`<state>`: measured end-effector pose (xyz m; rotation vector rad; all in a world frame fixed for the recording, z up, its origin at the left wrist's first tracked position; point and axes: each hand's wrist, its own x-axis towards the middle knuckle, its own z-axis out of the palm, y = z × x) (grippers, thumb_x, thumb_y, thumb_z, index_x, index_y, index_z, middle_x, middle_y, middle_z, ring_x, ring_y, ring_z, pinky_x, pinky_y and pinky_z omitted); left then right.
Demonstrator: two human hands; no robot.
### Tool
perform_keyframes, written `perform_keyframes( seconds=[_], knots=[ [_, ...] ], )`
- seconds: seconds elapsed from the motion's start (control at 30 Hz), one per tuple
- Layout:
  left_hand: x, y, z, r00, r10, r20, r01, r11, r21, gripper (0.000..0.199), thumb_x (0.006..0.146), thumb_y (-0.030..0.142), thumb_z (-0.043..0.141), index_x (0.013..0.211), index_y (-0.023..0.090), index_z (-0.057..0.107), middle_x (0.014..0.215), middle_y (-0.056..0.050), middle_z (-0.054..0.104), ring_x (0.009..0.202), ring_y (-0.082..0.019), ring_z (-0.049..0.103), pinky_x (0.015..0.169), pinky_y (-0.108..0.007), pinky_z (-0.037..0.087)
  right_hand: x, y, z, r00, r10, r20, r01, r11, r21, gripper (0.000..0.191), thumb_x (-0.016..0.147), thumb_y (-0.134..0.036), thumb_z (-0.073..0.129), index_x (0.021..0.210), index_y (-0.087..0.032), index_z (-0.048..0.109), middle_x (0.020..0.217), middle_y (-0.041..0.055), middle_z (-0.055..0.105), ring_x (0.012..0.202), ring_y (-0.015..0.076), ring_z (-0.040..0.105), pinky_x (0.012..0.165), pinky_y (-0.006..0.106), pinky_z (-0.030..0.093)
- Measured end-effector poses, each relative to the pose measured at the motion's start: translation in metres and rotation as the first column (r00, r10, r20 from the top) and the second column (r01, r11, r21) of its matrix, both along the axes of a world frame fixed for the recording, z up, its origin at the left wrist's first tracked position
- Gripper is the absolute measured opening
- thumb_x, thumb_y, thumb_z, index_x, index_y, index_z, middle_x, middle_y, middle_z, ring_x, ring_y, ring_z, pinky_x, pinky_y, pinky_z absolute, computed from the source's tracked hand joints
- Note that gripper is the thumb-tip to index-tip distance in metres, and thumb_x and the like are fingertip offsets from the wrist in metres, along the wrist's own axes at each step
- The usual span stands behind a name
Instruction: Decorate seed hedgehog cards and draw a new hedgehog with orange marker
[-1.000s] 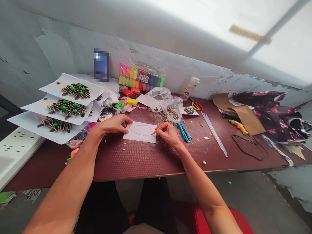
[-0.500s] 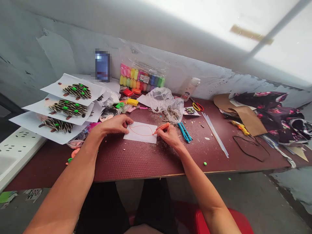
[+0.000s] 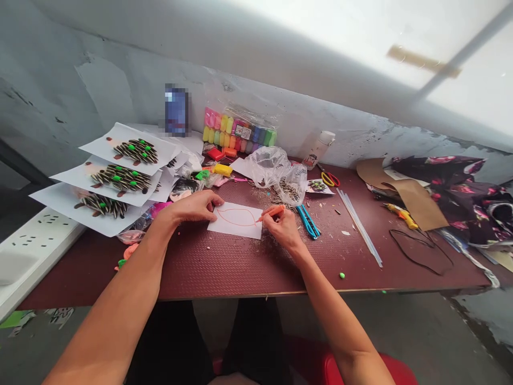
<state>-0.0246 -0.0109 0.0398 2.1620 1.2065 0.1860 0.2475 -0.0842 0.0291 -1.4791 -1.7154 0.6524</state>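
A small white sheet of paper [image 3: 234,229] lies on the table, bearing a leaf-like outline drawn in orange. My left hand [image 3: 199,206] has its thumb and fingers closed on the paper's left edge. At the right edge, my right hand [image 3: 285,230] grips an orange marker [image 3: 274,212], its tip by the right end of the outline. Just right of that hand lies a blue utility knife [image 3: 308,222]. Behind it, striped sunflower seeds [image 3: 284,193] spill from a clear plastic bag [image 3: 266,163].
Stacked paper cards [image 3: 76,211] with seed-covered hedgehogs stand left, beside a white power strip [image 3: 30,240]. Coloured clay packs [image 3: 236,136], a white bottle [image 3: 318,149] and scissors [image 3: 331,179] line the back. Clear glue sticks [image 3: 360,227] and a yellow glue gun [image 3: 406,216] lie right.
The view has shifted slightly left. My right hand and the marker have moved a little at the outline's right end, where a short downward stroke now shows. My left hand stays on the paper.
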Motion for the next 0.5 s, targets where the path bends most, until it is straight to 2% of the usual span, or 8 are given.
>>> perform_keyframes(
  seconds=[0.1,0.17,0.23,0.37,0.5],
  knots=[
    [0.002,0.000,-0.002,0.999,0.032,-0.018,-0.032,0.999,0.027,0.051,0.069,0.029,0.060,0.118,0.018,0.071,0.105,-0.006,0.073,0.088,-0.022,0.067,0.078,-0.029,0.051,-0.015,-0.002,0.006,0.998,0.049,-0.043,-0.049,0.999,0.000,0.022,0.083,-0.025,0.057,0.079,-0.016,0.077,0.079,0.0046,0.075,0.058,0.0125,0.054,0.054,0.025,0.039],
    [0.006,0.001,-0.006,0.998,0.064,-0.005,-0.064,0.993,0.099,0.050,0.076,0.025,0.055,0.123,0.018,0.069,0.108,-0.008,0.074,0.095,-0.023,0.067,0.086,-0.030,0.050,-0.027,-0.001,0.009,0.995,0.089,-0.036,-0.087,0.996,0.036,0.022,0.085,-0.026,0.058,0.081,-0.017,0.077,0.087,0.0052,0.076,0.062,0.0124,0.056,0.059,0.025,0.042],
    [0.011,0.003,-0.011,0.996,0.089,-0.006,-0.087,0.983,0.159,0.043,0.081,0.021,0.050,0.118,0.018,0.072,0.109,-0.009,0.075,0.102,-0.024,0.066,0.092,-0.031,0.049,-0.039,0.002,0.010,0.993,0.116,-0.015,-0.115,0.992,0.058,0.019,0.086,-0.026,0.059,0.084,-0.018,0.076,0.084,0.0036,0.076,0.063,0.0121,0.057,0.062,0.025,0.043],
    [0.020,0.005,-0.018,0.987,0.152,-0.057,-0.136,0.964,0.227,0.035,0.083,0.018,0.051,0.110,0.015,0.073,0.104,-0.011,0.075,0.096,-0.024,0.067,0.089,-0.032,0.050,-0.053,0.012,0.009,0.989,0.146,0.013,-0.146,0.987,0.071,0.017,0.087,-0.023,0.058,0.085,-0.019,0.075,0.080,0.0013,0.074,0.063,0.0117,0.058,0.064,0.024,0.043],
    [0.025,0.006,-0.017,0.977,0.198,-0.085,-0.173,0.956,0.235,0.029,0.084,0.018,0.052,0.104,0.013,0.074,0.105,-0.014,0.074,0.097,-0.026,0.067,0.088,-0.034,0.050,-0.056,0.016,0.003,0.990,0.139,-0.001,-0.138,0.988,0.075,0.017,0.087,-0.026,0.058,0.087,-0.019,0.074,0.080,0.0018,0.074,0.063,0.0125,0.060,0.065,0.025,0.045]
  ],
)
